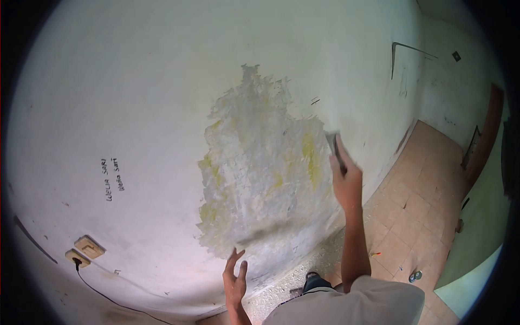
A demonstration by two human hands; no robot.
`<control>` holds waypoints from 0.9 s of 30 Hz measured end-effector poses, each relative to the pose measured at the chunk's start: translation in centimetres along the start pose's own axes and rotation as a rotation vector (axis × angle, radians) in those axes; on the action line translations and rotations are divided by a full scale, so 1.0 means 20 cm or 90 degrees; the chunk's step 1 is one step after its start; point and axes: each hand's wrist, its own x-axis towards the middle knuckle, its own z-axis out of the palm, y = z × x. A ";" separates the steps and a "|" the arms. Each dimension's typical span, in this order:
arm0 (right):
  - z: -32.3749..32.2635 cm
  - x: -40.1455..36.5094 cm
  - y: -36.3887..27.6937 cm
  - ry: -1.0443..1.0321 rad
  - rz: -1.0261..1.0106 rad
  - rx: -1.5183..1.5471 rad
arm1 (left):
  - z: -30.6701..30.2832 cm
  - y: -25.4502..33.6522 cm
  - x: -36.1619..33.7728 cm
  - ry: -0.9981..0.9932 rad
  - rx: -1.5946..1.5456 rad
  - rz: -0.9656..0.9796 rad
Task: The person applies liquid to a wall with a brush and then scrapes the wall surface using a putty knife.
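Observation:
A white wall (151, 86) fills most of the view, with a large bare patch (260, 146) of grey and yellowish surface where the paint is gone. At the right edge of this patch, my right hand (348, 181) grips a scraper (332, 142), its flat blade right at the ragged paint line. My left hand (234, 279) is raised low by the bottom of the patch, fingers apart and nothing in it. Its fingertips overlap the wall in this view.
Pale flakes (276, 303) litter the floor along the foot of the wall. A black plug (77, 262) with a cable sits in a socket at lower left, beside a switch (90, 246). Small items (415, 276) lie on the tiled floor (417, 216) to the right.

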 end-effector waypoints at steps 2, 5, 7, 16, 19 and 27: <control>0.10 -0.15 0.31 -0.015 0.015 -0.011 | 0.02 -0.12 -0.03 -0.009 -0.055 -0.046; 0.15 -0.21 0.28 -0.103 0.131 0.017 | 0.01 -0.13 -0.02 -0.026 -0.059 -0.097; 0.20 -0.09 0.17 -0.124 -0.025 -0.127 | 0.01 -0.08 0.00 -0.066 -0.058 -0.084; 0.17 0.20 -0.15 -0.058 -0.021 -0.089 | 0.11 0.05 0.19 -0.100 -0.123 0.014; 0.26 0.23 -0.16 -0.096 0.010 -0.127 | 0.18 0.04 0.21 -0.130 -0.168 0.024; 0.09 0.18 -0.13 -0.061 0.031 -0.101 | 0.25 0.04 0.05 -0.284 -0.166 -0.024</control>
